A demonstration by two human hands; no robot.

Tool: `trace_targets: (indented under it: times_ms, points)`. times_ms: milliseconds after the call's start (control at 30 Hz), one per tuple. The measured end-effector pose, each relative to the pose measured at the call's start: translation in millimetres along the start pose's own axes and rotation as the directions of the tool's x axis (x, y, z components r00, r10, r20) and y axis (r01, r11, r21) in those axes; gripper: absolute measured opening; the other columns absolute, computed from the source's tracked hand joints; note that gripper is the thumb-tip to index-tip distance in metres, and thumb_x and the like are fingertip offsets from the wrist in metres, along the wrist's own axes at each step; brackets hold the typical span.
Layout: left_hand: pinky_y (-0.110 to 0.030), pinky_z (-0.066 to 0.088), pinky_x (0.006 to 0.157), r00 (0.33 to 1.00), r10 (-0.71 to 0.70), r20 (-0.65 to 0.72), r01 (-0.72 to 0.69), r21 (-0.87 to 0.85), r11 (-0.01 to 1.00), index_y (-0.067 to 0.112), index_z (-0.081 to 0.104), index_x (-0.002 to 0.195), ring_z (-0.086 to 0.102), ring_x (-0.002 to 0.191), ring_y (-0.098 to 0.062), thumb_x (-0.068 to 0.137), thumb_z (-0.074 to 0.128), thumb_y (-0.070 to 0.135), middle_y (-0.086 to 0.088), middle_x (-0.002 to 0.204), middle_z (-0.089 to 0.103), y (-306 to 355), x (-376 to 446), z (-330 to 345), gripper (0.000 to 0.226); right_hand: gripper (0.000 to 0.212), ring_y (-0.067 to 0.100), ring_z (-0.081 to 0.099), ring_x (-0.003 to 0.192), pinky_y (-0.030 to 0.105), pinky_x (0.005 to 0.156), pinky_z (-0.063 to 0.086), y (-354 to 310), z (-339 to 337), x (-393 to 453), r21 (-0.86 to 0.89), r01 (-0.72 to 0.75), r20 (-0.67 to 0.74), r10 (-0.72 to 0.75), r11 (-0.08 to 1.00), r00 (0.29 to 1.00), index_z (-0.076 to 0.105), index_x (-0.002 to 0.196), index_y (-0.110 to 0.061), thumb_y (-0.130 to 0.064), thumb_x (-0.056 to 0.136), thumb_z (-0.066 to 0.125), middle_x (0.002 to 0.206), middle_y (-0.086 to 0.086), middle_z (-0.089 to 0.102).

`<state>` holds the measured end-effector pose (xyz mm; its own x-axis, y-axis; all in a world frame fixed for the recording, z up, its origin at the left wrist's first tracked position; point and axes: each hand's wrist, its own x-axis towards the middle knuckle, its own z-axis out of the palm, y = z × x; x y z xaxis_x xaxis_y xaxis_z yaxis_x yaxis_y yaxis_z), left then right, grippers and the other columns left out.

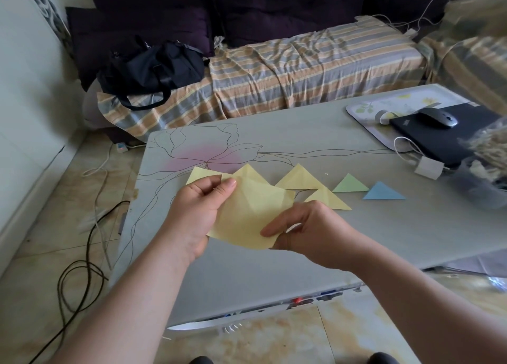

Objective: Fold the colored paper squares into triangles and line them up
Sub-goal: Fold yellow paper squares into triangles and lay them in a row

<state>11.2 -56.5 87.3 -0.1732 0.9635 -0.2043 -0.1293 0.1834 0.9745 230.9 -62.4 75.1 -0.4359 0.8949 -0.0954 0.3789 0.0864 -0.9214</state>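
With your left hand and right hand both pinching the yellow paper square above the worktop, uneven corners would likely skew the crease, and lowering it carelessly could disturb the yellow triangle just beside it.

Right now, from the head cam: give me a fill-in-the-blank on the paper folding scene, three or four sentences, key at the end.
1. Both hands, the left hand and the right hand, hold a sheet of paper whose colour is ____.
2. The triangle at the right end of the row is ____.
3. The triangle just left of it is ____.
4. The mouse rests on a closed black ____.

Missing words: yellow; blue; green; laptop
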Motion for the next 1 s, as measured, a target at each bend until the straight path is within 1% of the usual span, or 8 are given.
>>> trace_targets:
  times_ms: [133,233,333,400,600,700,800,1000]
  points:
    - [-0.044,0.052,0.087,0.999,0.023,0.039,-0.025,0.056,0.998,0.020,0.081,0.088,0.069,0.088,-0.023,0.091,0.080,0.025,-0.008,0.099,0.078,-2,-3,2,0.006,0.018,0.004,0.066,0.104,0.027,0.099,0.052,3,-2,3,0.031,0.111,-0.005,-0.111,0.993,0.994,0.082,0.078,-0.038,-0.024,0.072,0.093,0.117,-0.040,0.056]
    - [-0.043,0.052,0.085,0.994,0.101,0.047,-0.109,0.189,0.976,0.022,0.080,0.093,0.068,0.086,-0.019,0.091,0.080,0.029,-0.003,0.097,0.079,-4,-2,1,0.007,0.020,0.011,0.045,0.134,0.030,0.107,0.039,9,-7,9,-0.131,0.196,-0.143,-0.214,0.972,0.966,0.079,0.079,-0.042,-0.052,0.064,0.086,0.147,-0.029,0.040]
    - [-0.040,0.052,0.082,0.986,0.149,0.069,-0.163,0.294,0.942,0.025,0.079,0.098,0.066,0.078,-0.012,0.095,0.076,0.021,0.007,0.085,0.077,-8,-4,2,0.007,0.019,0.011,0.033,0.141,0.030,0.105,0.035,8,-12,8,-0.224,0.184,-0.139,-0.219,0.957,0.966,0.073,0.073,-0.049,-0.063,0.062,0.079,0.150,-0.032,0.036]
    - [-0.043,0.054,0.085,0.986,0.129,0.107,-0.155,0.284,0.946,0.028,0.074,0.107,0.069,0.084,-0.015,0.093,0.078,0.016,0.006,0.092,0.079,-7,-6,4,0.019,0.019,0.008,0.031,0.141,0.026,0.103,0.033,7,-11,7,-0.248,0.206,-0.107,-0.238,0.947,0.965,0.074,0.075,-0.048,-0.063,0.064,0.078,0.148,-0.033,0.038]
    - [-0.046,0.058,0.087,0.971,0.054,0.234,-0.129,0.316,0.940,0.045,0.064,0.122,0.074,0.093,-0.025,0.081,0.088,0.007,0.000,0.101,0.079,-2,-12,8,0.061,0.021,0.009,0.049,0.127,0.029,0.102,0.040,9,-4,10,-0.137,0.184,-0.167,-0.206,0.973,0.964,0.076,0.075,-0.039,-0.058,0.069,0.081,0.132,-0.028,0.055]
    - [-0.044,0.057,0.088,0.963,0.044,0.265,-0.113,0.252,0.961,0.039,0.071,0.116,0.073,0.091,-0.023,0.084,0.085,0.014,-0.008,0.102,0.079,-3,-13,8,0.042,0.020,0.009,0.062,0.099,0.031,0.085,0.050,4,-4,9,0.014,0.083,-0.157,-0.080,0.996,0.984,0.074,0.071,-0.030,-0.045,0.073,0.087,0.113,-0.018,0.067]
    - [-0.047,0.056,0.092,0.955,0.036,0.295,-0.103,0.215,0.971,0.031,0.078,0.107,0.073,0.093,-0.025,0.095,0.075,0.018,-0.016,0.106,0.077,-4,-16,10,0.018,0.027,0.015,0.046,0.062,0.030,0.056,0.039,-3,-5,6,0.117,-0.010,-0.138,0.026,0.993,0.990,0.069,0.065,-0.023,-0.033,0.075,0.091,0.074,-0.006,0.062]
    - [-0.040,0.053,0.097,0.948,0.052,0.314,-0.138,0.257,0.956,0.027,0.082,0.104,0.073,0.103,-0.018,0.092,0.071,0.049,0.002,0.107,0.079,-7,-18,12,0.027,0.035,0.009,0.034,0.048,0.021,0.045,0.029,-9,-8,4,-0.009,-0.097,-0.173,0.094,0.995,0.980,0.069,0.067,-0.016,-0.040,0.070,0.094,0.050,-0.013,0.042]
